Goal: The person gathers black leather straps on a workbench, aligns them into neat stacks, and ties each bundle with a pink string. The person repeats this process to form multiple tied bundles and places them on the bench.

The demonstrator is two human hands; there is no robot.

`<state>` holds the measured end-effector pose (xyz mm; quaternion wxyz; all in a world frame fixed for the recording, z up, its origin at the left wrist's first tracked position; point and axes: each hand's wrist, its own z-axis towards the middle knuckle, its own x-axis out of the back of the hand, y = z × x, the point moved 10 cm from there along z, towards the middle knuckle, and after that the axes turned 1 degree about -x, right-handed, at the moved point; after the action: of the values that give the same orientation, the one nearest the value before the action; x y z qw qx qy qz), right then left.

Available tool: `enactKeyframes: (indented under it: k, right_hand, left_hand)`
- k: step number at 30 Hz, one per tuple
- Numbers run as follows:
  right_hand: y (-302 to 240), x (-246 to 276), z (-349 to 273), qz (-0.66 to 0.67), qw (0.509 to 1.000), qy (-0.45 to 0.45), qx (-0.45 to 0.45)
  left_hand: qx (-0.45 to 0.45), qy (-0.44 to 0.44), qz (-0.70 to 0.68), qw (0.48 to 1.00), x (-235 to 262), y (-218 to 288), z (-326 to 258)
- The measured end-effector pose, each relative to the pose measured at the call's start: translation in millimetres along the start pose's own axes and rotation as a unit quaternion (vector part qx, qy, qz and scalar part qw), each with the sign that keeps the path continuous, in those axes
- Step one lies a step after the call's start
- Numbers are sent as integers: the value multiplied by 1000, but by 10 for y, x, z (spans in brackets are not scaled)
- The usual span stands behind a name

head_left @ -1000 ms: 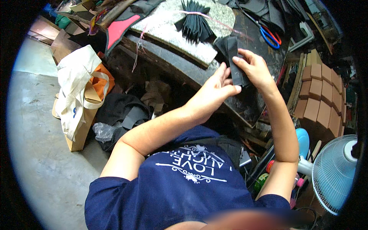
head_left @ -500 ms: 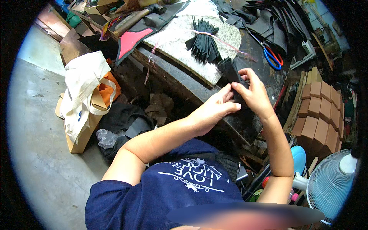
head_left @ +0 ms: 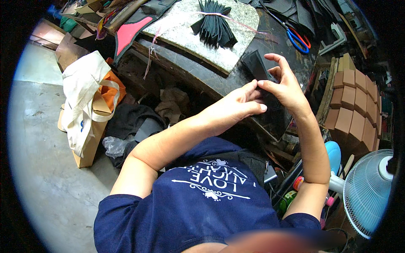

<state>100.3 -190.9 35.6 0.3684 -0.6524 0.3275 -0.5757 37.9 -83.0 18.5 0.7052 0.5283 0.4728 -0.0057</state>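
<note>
Two bare hands met above the near edge of the table point(head_left: 202, 73), close to its right-hand corner. Black strips point(head_left: 255, 65) stood between them, just off the near corner of the speckled slab point(head_left: 177, 31), upper end slanting up. Left hand point(head_left: 232, 104): fingers together, tips at the strips, thumb apart. Right hand point(head_left: 287, 86): thumb tip touching or nearly touching the left fingertips, forefinger raised clear, other fingers curled. Could not tell which fingers, if any, were clamped on the strips; dark on dark.

Main risk, my judgement: a slip. Contact looked light, fingertips only, so pieces could have slid out of line. Anything dropped past the near edge might have been lost in the shadow below, black on black. Second: the tied bundle point(head_left: 214, 27) on the slab looked alike; loose pieces landing there could have got mixed in. Pink string point(head_left: 240, 23) trailed over the slab's right edge; a snagged finger might have dragged the bundle.
</note>
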Motion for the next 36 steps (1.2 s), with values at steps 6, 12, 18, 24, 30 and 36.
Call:
enactKeyframes:
  k: [6,12,18,24,30,36]
  right_hand:
    - [-234,89,-91,-50,997,12,56]
    - [-801,155,-355,-292,919,35,265]
    - [-376,184,-347,-263,941,38,211]
    - [-225,315,-499,-288,926,47,240]
    - [-169,152,-493,-417,861,79,279]
    - [-202,244,-502,-370,887,114,253]
  left_hand:
    - [-9,26,201,979,82,154,-61]
    - [-398,124,708,570,-244,1025,-141]
    - [-265,0,794,548,-143,481,447]
    - [-298,-16,834,464,-211,396,465]
    - [-298,40,847,438,-215,372,496]
    - [-301,33,817,490,-227,408,428]
